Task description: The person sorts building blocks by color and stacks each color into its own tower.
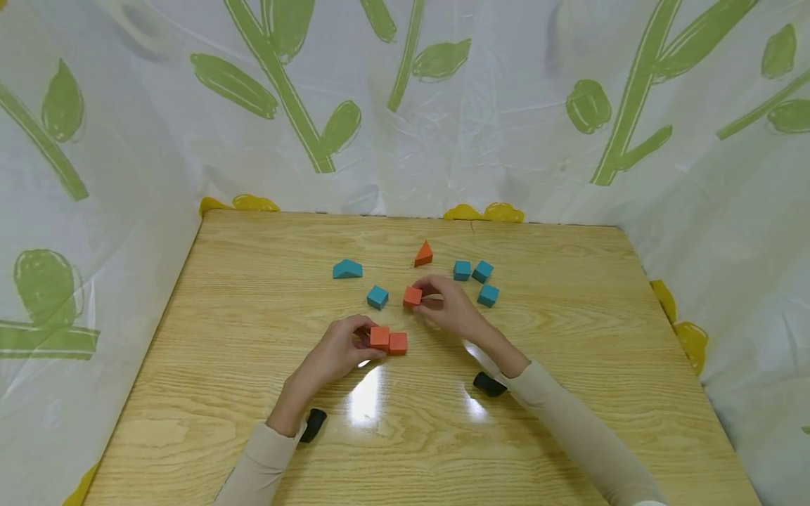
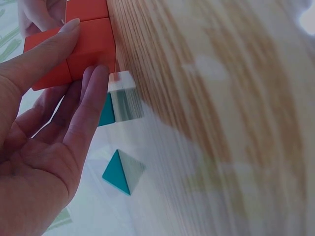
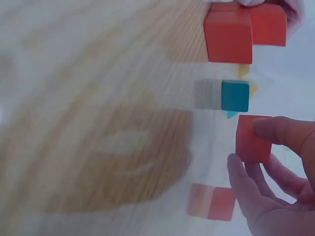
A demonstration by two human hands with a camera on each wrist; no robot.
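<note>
Three red cubes stand together on the table: one (image 2: pixel 47 56) on top of a lower cube (image 2: pixel 98 42), and another (image 1: pixel 398 344) beside the lower one. My left hand (image 1: pixel 338 348) pinches the stacked pair from the left, its thumb on one side and fingertips at the lower cube's other side. Farther back and to the right, my right hand (image 1: pixel 448 308) holds another red cube (image 3: pixel 251 140) between thumb and fingers, raised over the table in the right wrist view. Left of that held cube is a blue cube (image 1: pixel 377 297) on the table.
Behind the right hand lies a red triangular block (image 1: pixel 424 254). Several blue cubes (image 1: pixel 488 295) sit to its right, and a blue triangular block (image 1: pixel 347 269) is at the back left. A white curtain (image 1: pixel 411 154) with green leaves borders the wooden table (image 1: pixel 221 295).
</note>
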